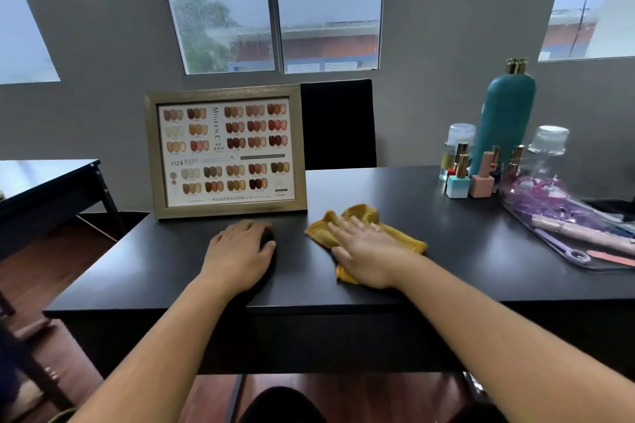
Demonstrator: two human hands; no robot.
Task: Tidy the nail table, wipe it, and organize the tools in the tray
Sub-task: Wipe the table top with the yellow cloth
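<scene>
My right hand (369, 251) lies flat, palm down, pressing a crumpled yellow cloth (360, 215) onto the black nail table (446, 251) near its middle. To the left of it, my left hand (238, 251) rests on the tabletop, with fingers and thumb curled around a small dark rounded object (267, 238) that is mostly hidden. A clear tray (515, 213) sits at the table's right end. It holds a pink pen-shaped tool (580, 232), a purple tool (563, 247), a pink nail file (615, 258) and tangled purple items.
A framed nail colour chart (226, 151) stands upright just behind my left hand. At the back right are a tall teal bottle (505, 124), two clear capped bottles and several polish bottles (481, 178). A black chair back (338, 124) stands behind the table; another table (51, 182) is at left.
</scene>
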